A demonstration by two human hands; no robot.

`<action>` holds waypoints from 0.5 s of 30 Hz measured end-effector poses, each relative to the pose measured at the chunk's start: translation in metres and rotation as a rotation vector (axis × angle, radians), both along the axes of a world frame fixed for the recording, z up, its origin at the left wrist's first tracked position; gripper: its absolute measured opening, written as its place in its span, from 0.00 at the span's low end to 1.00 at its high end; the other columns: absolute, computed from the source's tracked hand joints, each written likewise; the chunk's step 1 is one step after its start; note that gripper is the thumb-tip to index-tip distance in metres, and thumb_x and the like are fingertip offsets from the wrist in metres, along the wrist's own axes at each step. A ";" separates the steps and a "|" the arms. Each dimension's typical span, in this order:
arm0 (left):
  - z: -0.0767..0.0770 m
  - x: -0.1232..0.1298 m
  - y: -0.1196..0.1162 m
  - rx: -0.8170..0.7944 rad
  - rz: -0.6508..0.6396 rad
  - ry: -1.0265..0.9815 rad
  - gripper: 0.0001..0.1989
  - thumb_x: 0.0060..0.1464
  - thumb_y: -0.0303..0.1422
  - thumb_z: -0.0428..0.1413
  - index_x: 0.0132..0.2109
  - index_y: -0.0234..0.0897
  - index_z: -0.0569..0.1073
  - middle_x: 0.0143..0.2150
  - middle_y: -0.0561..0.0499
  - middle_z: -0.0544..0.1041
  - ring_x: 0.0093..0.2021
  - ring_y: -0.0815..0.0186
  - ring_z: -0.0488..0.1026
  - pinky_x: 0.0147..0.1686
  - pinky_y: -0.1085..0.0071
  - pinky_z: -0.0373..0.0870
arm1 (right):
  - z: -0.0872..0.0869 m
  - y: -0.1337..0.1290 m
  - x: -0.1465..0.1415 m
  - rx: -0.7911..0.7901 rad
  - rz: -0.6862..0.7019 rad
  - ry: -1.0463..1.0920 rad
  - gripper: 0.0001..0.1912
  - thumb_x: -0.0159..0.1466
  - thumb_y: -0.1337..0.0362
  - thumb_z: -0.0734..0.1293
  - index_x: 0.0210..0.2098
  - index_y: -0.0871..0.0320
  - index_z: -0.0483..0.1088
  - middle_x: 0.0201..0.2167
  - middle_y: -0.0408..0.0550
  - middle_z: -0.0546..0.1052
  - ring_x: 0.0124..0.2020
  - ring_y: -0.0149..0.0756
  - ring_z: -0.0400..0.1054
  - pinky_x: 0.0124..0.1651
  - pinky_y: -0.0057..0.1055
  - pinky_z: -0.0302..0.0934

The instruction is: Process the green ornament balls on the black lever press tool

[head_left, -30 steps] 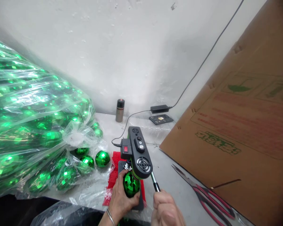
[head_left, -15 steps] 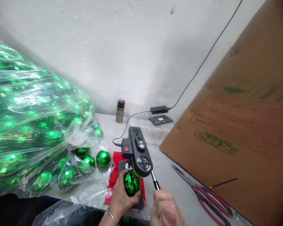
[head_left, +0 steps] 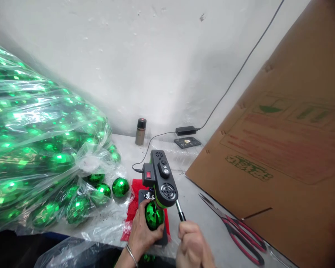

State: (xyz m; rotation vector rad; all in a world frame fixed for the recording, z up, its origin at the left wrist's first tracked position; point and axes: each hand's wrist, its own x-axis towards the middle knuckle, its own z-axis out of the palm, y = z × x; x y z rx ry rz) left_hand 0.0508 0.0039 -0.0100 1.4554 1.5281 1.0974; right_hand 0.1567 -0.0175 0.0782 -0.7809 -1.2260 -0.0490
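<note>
A shiny green faceted ball [head_left: 154, 216], like a Christmas bauble, is gripped in my left hand [head_left: 142, 231], thumb on its near side and fingers round its left. It sits under the front end of a small black bench drill press [head_left: 164, 175]; the machine hides the ball's top. My right hand [head_left: 194, 243] is closed round the black grip of the press's lever [head_left: 180, 210], which slopes down toward me. The machine's dark base [head_left: 162, 240] rests on a red cloth [head_left: 131, 212].
A clear plastic bag [head_left: 53, 123] full of green balls fills the left, with a loose ball [head_left: 120, 187] beside it. Scissors [head_left: 237, 232] lie right, by a large cardboard box [head_left: 268, 149]. Behind stand a small bottle [head_left: 140, 131], a power adapter [head_left: 185, 130] and a phone [head_left: 187, 142].
The whole view has shifted slightly. Both hands keep their holds on the ball and the lever, with little visible movement.
</note>
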 end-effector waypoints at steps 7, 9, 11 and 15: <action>-0.002 -0.005 0.003 0.022 -0.019 -0.047 0.38 0.45 0.35 0.66 0.64 0.35 0.68 0.59 0.37 0.80 0.61 0.46 0.78 0.64 0.46 0.74 | 0.068 0.008 0.002 -0.090 0.056 0.013 0.21 0.75 0.72 0.61 0.24 0.57 0.62 0.19 0.37 0.64 0.20 0.24 0.59 0.26 0.26 0.54; -0.010 -0.009 -0.004 0.062 -0.001 -0.067 0.37 0.45 0.34 0.67 0.63 0.36 0.69 0.61 0.37 0.80 0.63 0.46 0.78 0.65 0.46 0.74 | 0.066 0.006 0.003 -0.094 0.061 0.005 0.21 0.75 0.72 0.61 0.24 0.57 0.61 0.20 0.38 0.64 0.21 0.24 0.60 0.26 0.26 0.54; -0.027 -0.014 -0.022 0.148 0.065 -0.082 0.39 0.46 0.35 0.69 0.64 0.37 0.69 0.63 0.36 0.79 0.64 0.44 0.77 0.65 0.46 0.74 | 0.061 0.005 0.004 -0.087 0.076 -0.023 0.21 0.75 0.73 0.60 0.25 0.57 0.61 0.20 0.38 0.65 0.21 0.24 0.61 0.26 0.26 0.54; -0.068 -0.022 -0.082 0.392 0.177 -0.067 0.32 0.52 0.40 0.70 0.62 0.43 0.73 0.62 0.36 0.81 0.64 0.45 0.78 0.63 0.50 0.76 | 0.052 0.002 0.006 -0.059 0.087 -0.064 0.20 0.73 0.77 0.60 0.26 0.57 0.61 0.21 0.37 0.64 0.21 0.24 0.61 0.27 0.27 0.54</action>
